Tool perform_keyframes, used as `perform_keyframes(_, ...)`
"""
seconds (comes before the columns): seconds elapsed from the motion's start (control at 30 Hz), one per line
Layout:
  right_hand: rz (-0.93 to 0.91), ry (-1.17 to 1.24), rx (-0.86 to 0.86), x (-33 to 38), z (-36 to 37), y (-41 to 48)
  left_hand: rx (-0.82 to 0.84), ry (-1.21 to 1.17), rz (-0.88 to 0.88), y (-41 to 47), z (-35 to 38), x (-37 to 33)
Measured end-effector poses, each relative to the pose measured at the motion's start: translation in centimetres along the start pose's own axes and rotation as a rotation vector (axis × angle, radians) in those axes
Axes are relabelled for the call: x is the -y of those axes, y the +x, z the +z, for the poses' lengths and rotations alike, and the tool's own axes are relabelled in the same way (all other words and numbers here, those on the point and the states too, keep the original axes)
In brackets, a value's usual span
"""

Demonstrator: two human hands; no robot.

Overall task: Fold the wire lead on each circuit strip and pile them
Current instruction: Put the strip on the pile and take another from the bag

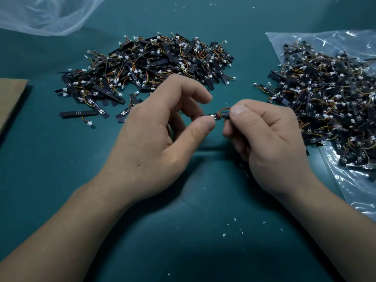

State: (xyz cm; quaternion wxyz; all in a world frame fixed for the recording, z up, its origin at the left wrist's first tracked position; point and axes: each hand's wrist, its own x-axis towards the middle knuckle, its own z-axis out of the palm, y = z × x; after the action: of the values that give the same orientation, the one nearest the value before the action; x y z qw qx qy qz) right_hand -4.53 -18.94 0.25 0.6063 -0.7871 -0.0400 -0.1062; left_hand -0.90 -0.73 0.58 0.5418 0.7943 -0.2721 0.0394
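A small black circuit strip (pixel 220 115) with a red, orange and yellow wire lead is held in the air between my two hands, above the teal cloth. My left hand (pixel 162 127) pinches its left end between thumb and a finger. My right hand (pixel 264 131) pinches its right end, thumb on top, and the lead arches over near that thumb. A broad pile of strips (pixel 146 66) lies behind my left hand. A second heap of strips (pixel 329 102) lies on a clear plastic bag (pixel 350 188) at the right.
A cardboard edge (pixel 10 98) juts in at the left. A crumpled translucent bag (pixel 46 15) lies at the back left. White crumbs dot the teal cloth (pixel 183 231) in front of me. A few loose strips (pixel 83 114) lie at the left pile's near edge.
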Motion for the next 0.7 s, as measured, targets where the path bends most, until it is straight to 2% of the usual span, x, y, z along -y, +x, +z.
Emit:
perform_keyframes(0.1,-0.017,-0.033,0.028,0.14,0.03,-0.16,0.047,0.012,-0.064,0.10,-0.06,0.00)
perform_keyframes(0.33,-0.014,-0.080,0.080,0.15,0.26,-0.29,0.070,0.037,-0.079,0.19,-0.21,-0.32)
perform_keyframes(0.7,0.000,0.022,0.095,0.09,0.04,-0.41,0.127,-0.033,-0.096,0.16,-0.42,-0.36)
